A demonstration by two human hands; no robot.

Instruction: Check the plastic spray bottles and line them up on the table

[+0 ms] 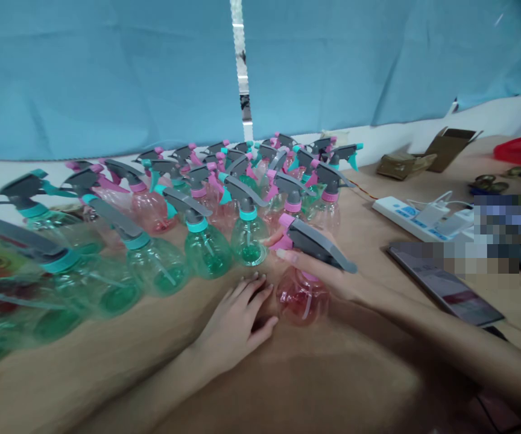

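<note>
In the head view, the one right hand (339, 282) grips one pink spray bottle (303, 301) just right of centre; the one left hand (237, 319) rests below centre, fingers slightly spread. Five green spray bottles (207, 254) run from lower left to centre; those behind overlap too much to count. At right: one power strip (396, 216), one smartphone (441, 286).
</note>
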